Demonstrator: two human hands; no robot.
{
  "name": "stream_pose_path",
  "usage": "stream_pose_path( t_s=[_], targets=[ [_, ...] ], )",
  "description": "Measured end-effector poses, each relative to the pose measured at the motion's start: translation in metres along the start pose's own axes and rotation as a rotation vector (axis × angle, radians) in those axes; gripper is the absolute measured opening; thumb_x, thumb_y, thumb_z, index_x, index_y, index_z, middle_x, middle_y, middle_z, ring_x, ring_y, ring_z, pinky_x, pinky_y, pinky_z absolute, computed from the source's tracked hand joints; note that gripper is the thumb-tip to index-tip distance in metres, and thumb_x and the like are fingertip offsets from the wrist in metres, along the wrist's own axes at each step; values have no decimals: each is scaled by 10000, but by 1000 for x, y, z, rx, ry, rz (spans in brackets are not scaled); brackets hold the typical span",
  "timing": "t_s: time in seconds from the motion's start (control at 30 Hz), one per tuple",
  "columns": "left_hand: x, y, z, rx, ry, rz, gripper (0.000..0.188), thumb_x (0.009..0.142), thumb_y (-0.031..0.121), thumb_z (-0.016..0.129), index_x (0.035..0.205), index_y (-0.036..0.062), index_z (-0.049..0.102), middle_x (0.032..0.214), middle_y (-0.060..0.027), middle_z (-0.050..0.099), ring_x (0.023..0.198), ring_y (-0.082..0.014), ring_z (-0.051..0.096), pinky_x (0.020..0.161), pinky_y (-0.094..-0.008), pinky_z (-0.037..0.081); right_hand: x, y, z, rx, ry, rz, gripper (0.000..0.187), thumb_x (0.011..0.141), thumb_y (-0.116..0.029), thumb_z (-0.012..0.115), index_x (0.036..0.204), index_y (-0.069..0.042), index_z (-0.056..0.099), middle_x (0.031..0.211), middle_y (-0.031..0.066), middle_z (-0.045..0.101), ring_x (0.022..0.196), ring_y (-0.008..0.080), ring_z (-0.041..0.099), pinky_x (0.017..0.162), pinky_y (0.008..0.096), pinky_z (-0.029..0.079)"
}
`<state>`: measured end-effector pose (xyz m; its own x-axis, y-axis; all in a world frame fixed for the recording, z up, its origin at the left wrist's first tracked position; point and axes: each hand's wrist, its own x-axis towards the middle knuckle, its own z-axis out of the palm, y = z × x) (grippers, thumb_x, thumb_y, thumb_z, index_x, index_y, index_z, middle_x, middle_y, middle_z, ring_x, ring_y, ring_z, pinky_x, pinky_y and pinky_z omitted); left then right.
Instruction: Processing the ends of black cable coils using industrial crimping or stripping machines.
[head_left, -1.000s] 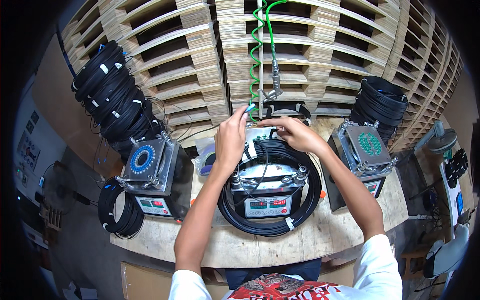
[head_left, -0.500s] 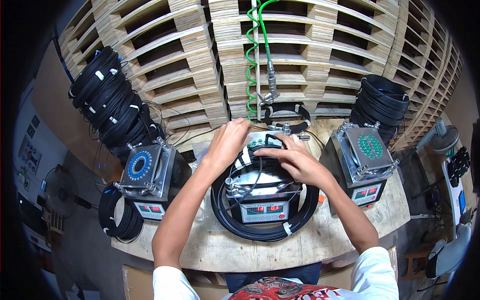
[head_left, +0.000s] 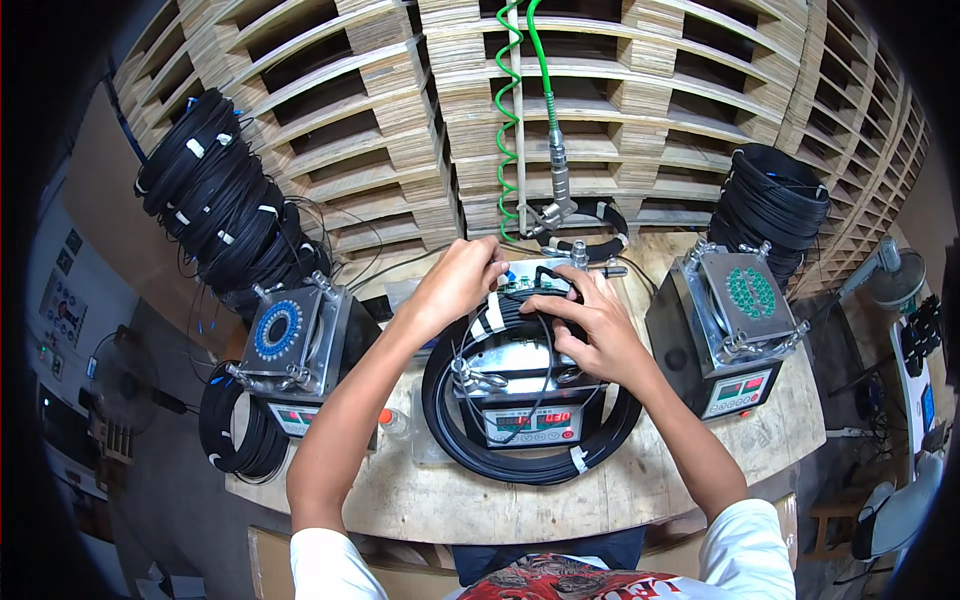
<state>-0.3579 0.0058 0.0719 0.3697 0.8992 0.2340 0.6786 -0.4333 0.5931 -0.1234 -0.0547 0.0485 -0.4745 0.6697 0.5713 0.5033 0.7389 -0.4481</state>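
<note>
A large coil of black cable (head_left: pixel 430 420) hangs around the middle polishing machine, a metal box with a red-lit display panel (head_left: pixel 530 425). My left hand (head_left: pixel 462 285) is closed in a pinch at the back of this machine, beside a small blue piece (head_left: pixel 511 275) and a plate with green fittings (head_left: pixel 520 284). What lies between its fingertips is too small to make out. My right hand (head_left: pixel 598 325) rests over the top of the coil, its fingers curled on a black cable loop (head_left: pixel 545 271). White ties (head_left: pixel 579 459) bind the coil.
Similar machines stand left (head_left: pixel 285 340) with a blue ring fixture and right (head_left: pixel 735 310) with a green one. Stacked cable coils (head_left: pixel 225 200) rise at back left, more (head_left: pixel 768 205) at back right. A green air hose (head_left: pixel 540 50) hangs before wooden pallets (head_left: pixel 370 110). An orange-capped bottle (head_left: pixel 395 425) stands near my left forearm.
My left hand has turned slightly, and a blue piece now shows by its fingertips. My right hand has shifted a little on the cable. The display reading has changed.
</note>
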Motion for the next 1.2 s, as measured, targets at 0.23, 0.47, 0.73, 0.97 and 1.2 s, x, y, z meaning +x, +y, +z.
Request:
stream_pose_path(
  t_s=[0.23, 0.47, 0.73, 0.97, 1.2],
  targets=[
    [-3, 11, 7, 327, 40, -10, 261, 947, 188, 641, 898, -68, 632, 874, -269, 659, 891, -464, 641, 752, -518, 505, -2, 3, 2, 30, 32, 15, 422, 717, -81, 649, 1104, -208, 761, 1297, 179, 584, 915, 284, 525, 939, 395, 434],
    [3, 12, 7, 417, 36, 73, 230, 920, 164, 654, 885, -64, 645, 887, -273, 665, 888, -458, 650, 757, -517, 527, -3, 3, 2, 52, 36, 21, 445, 711, -82, 650, 1122, -209, 762, 1294, 172, 588, 908, 276, 522, 946, 391, 435],
    [17, 34, 4, 662, -65, 179, 125, 819, 71, 682, 780, -46, 704, 813, -241, 688, 817, -415, 698, 681, -496, 573, -2, 4, 2, 82, 31, 23, 448, 726, -75, 647, 1142, -199, 759, 1299, 174, 588, 951, 283, 542, 956, 396, 441],
    [35, 21, 10, 610, -202, 170, 161, 723, -7, 679, 875, -25, 729, 852, -241, 707, 864, -395, 715, 732, -459, 594, -3, 3, 1, 69, 25, 38, 476, 731, -50, 645, 1171, -197, 754, 1304, 186, 589, 992, 293, 557, 975, 392, 437],
    [36, 16, 6, 550, -238, 76, 155, 780, 133, 715, 884, 20, 735, 876, -218, 713, 856, -398, 698, 739, -478, 558, -4, 14, -9, 141, -118, 14, 492, 892, -100, 641, 1379, -162, 602, 1411, 229, 505, 1288, 380, 483, 1107, 432, 361]
  ],
)
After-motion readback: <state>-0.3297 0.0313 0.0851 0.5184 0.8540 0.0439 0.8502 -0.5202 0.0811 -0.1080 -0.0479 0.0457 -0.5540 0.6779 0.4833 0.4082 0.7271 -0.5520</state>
